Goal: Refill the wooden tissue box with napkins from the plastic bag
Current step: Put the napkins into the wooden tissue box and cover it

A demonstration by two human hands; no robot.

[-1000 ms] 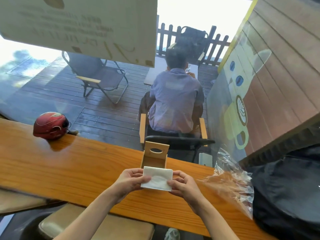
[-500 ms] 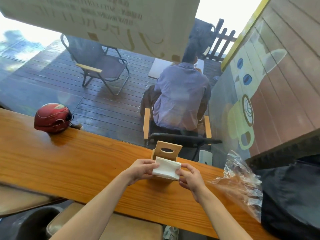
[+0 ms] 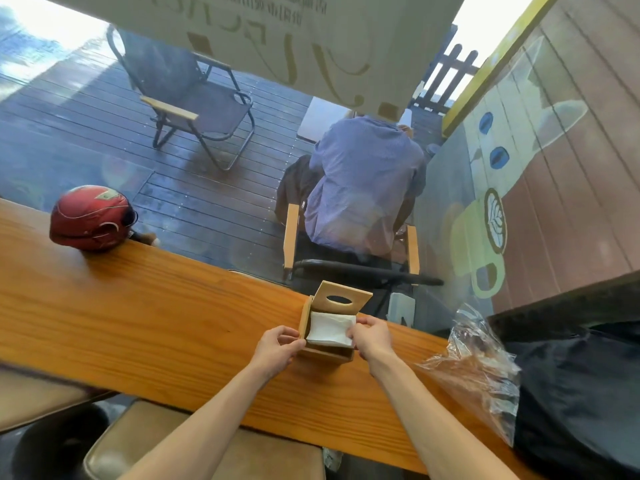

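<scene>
The wooden tissue box [image 3: 327, 353] stands on the wooden counter with its lid [image 3: 343, 299] tipped up at the back. A white stack of napkins [image 3: 330, 329] lies in the box's open top. My left hand [image 3: 278, 348] grips the box's left side. My right hand [image 3: 372, 337] pinches the right edge of the napkins at the box's right side. The clear plastic bag [image 3: 476, 368] lies crumpled on the counter to the right, apart from both hands.
A red helmet [image 3: 90, 218] sits at the counter's [image 3: 138, 317] far left edge. A black bag [image 3: 581, 393] rests at the right, behind the plastic bag. Past the glass a person sits in a chair. A padded stool [image 3: 145, 441] stands below the counter.
The napkins went from being held in front of the box down into its open top. My left hand shifted from the napkins to the box's side. The camera tilted downward.
</scene>
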